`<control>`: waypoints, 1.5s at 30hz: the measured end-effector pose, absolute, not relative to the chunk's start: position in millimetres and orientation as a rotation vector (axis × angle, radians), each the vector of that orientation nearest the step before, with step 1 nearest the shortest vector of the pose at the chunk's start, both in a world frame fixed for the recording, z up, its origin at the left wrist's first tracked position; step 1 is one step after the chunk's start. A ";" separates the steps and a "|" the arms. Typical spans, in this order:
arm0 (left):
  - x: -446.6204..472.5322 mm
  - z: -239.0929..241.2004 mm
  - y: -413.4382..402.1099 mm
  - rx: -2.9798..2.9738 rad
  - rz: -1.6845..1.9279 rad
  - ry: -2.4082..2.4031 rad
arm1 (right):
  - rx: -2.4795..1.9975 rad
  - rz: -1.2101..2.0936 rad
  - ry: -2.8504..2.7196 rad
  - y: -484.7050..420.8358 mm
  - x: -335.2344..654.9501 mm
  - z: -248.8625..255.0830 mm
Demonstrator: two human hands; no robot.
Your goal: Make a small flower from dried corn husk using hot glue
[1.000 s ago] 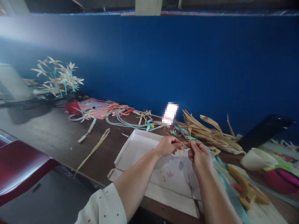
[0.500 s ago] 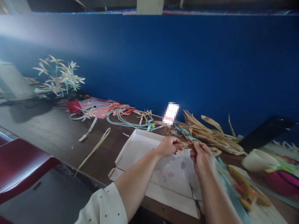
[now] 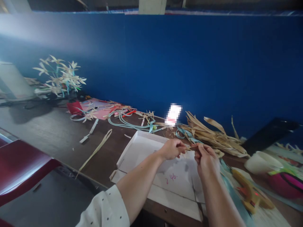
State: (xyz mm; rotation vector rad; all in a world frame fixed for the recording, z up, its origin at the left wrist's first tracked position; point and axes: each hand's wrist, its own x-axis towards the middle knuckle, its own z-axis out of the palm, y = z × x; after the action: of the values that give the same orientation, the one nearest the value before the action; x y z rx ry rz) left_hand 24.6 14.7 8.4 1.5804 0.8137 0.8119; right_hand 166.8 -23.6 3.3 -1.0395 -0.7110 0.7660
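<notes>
My left hand (image 3: 173,149) is closed in a pinch on a small pale piece of dried husk (image 3: 187,148), largely covered by the fingers. Close beside it, my right hand (image 3: 206,157) pinches a thin brownish strand (image 3: 194,146) that runs across to the husk piece. Both hands are above an opened white cardboard box (image 3: 151,189) with pink handwritten numbers on it. Just behind them lies a bundle of dry corn husks (image 3: 213,135).
A yellow glue gun (image 3: 252,192) with a red light lies at right, near a white bowl (image 3: 262,162). Pale blue cord (image 3: 125,124) coils behind the box. Husk flowers (image 3: 62,77) stand at far left. A red chair (image 3: 23,170) is at lower left.
My right hand has shifted very slightly, and the small husk piece between the hands shows less than before. Everything else stays in place.
</notes>
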 end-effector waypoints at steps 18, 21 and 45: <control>20.8 1.2 22.0 1.580 0.901 0.858 | -1.203 0.978 -0.756 -26.0 166.3 6.1; 19.5 6.4 18.8 1.570 0.820 0.832 | -1.202 0.980 -0.817 -25.1 163.9 2.6; 18.6 10.7 14.6 1.633 0.677 0.828 | -1.411 0.752 -0.947 -23.0 170.4 -6.5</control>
State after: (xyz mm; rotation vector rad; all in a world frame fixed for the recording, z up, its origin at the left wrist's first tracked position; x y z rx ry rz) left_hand 18.6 14.6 10.7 1.6328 0.8280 0.6772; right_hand 170.4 -23.0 -6.5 -1.4108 -0.9473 0.7518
